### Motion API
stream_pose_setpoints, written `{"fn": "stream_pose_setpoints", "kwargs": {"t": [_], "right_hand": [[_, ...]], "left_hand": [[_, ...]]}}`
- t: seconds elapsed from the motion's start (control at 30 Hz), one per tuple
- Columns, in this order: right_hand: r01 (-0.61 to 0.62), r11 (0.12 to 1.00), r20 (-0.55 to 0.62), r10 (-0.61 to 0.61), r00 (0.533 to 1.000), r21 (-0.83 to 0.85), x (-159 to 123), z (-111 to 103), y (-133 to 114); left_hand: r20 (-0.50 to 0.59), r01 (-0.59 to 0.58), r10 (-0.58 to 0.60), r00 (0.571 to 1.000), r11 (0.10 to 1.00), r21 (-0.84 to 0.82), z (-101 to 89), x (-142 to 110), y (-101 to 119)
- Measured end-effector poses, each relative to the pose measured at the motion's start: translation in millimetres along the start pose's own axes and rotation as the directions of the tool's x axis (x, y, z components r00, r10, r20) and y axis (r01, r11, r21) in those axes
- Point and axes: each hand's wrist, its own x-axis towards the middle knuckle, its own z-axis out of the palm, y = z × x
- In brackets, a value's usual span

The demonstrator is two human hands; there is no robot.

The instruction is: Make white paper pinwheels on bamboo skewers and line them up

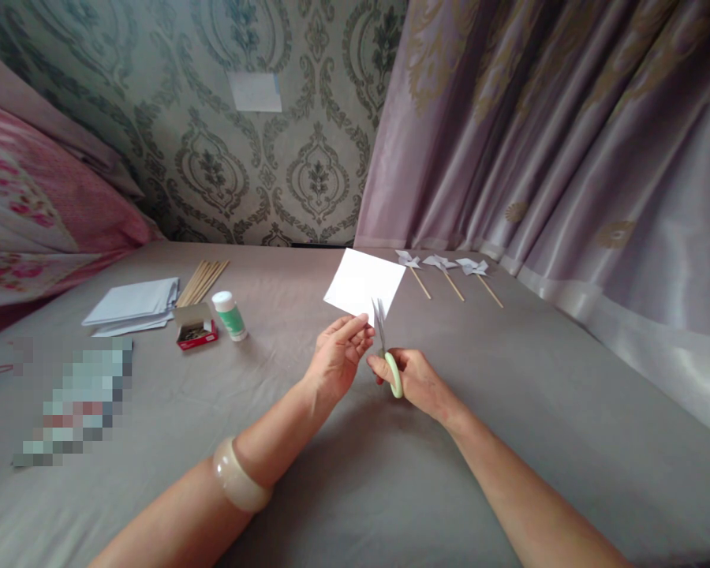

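My left hand (340, 355) pinches a white sheet of paper (362, 282) by its lower corner, holding it up above the bed surface. In my right hand (414, 379) is a pair of scissors (394, 374) with pale green handles. Its blades are slightly apart and reach the paper's lower right edge beside my left fingertips. Whether they have cut into the sheet I cannot tell. Three white paper pinwheels on sticks lie beyond to the right, among them the left pinwheel (410, 260), the middle pinwheel (440, 264) and the right pinwheel (472, 269).
To the left lie a stack of white paper (131, 303), several wooden sticks (204, 280), a small open red box (196, 335) and a white-and-green glue stick (229, 317). A blurred-out item (83, 402) is nearer. Curtains (544, 158) hang along the right.
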Motion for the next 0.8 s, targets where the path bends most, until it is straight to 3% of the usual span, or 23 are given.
{"fn": "stream_pose_setpoints", "kwargs": {"t": [0.1, 0.2, 0.37, 0.5, 0.67, 0.8], "right_hand": [[0.041, 0.999, 0.064, -0.041, 0.997, 0.0, 0.1, 0.5, 1.8], [0.012, 0.997, -0.012, -0.011, 1.0, 0.081, 2.8, -0.3, 2.7], [0.027, 0.977, -0.306, 0.04, 0.951, 0.211, 10.8, -13.5, 2.8], [0.043, 0.959, -0.379, 0.069, 0.923, 0.279, 13.7, -27.4, 5.2], [0.119, 0.952, -0.47, 0.028, 0.882, 0.28, 17.6, -36.1, 10.6], [0.131, 0.947, -0.49, 0.031, 0.871, 0.293, 20.8, -39.7, 14.5]], "left_hand": [[-0.04, -0.132, 0.136, 0.99, 0.989, 0.071, -7.7, 8.2, 6.2], [-0.087, -0.185, 0.199, 0.976, 0.972, 0.141, -15.8, 15.8, 10.9], [-0.107, -0.154, 0.177, 0.978, 0.968, 0.199, -23.9, 21.2, 9.9], [-0.093, -0.132, 0.16, 0.983, 0.958, 0.255, -27.1, 21.7, 7.2], [-0.005, -0.188, 0.203, 0.979, 0.917, 0.353, -29.4, 20.2, 4.2], [0.03, -0.187, 0.191, 0.981, 0.9, 0.395, -29.3, 19.0, 3.0]]}}
